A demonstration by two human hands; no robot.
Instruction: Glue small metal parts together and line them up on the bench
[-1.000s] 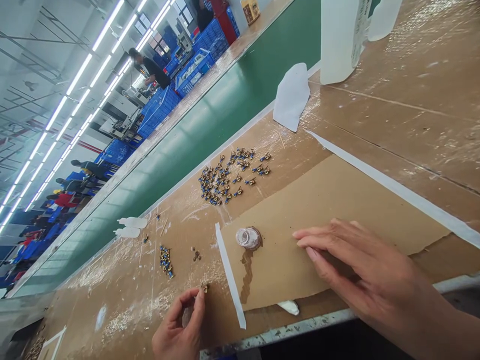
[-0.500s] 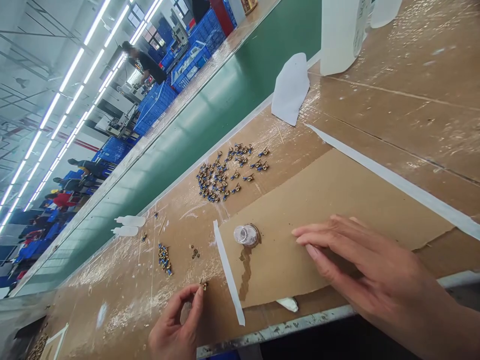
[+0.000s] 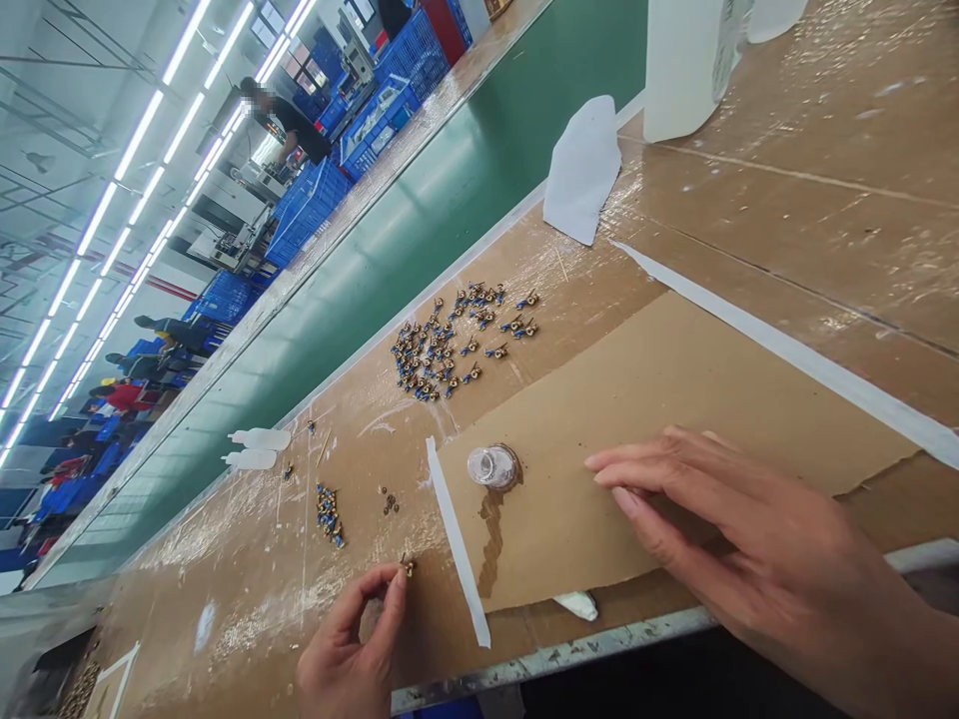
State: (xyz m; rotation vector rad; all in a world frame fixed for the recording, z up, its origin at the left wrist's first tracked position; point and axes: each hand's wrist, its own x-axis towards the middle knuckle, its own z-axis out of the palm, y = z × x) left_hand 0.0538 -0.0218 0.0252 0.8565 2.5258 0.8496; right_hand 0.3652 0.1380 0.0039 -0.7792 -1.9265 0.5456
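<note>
My left hand [image 3: 360, 634] is at the table's front edge, thumb and forefinger pinched on a small dark-and-gold metal piece [image 3: 409, 566]. Its exact kind is too small to tell. Over the brown cardboard sheet [image 3: 636, 369] my right hand [image 3: 738, 519] hovers or rests with fingers stretched out and thumb near them; I see nothing held. A small clear cup [image 3: 492, 466] stands on the sheet, beside a dark wet streak [image 3: 490, 544]. Left of the sheet lie a small cluster of blue-and-gold pieces [image 3: 328, 515] and several small dark round bits [image 3: 388, 501].
A larger spread of blue-and-gold pieces [image 3: 439, 350] lies behind the sheet. White tape strips [image 3: 457, 544] edge it. Two small squeeze bottles [image 3: 259, 439], a white paper scrap [image 3: 582, 170] and a big white container [image 3: 681, 70] stand farther off. A green partition [image 3: 479, 150] runs behind; people work beyond.
Both hands keep nearly the same place and pose. The view has shifted very slightly.
</note>
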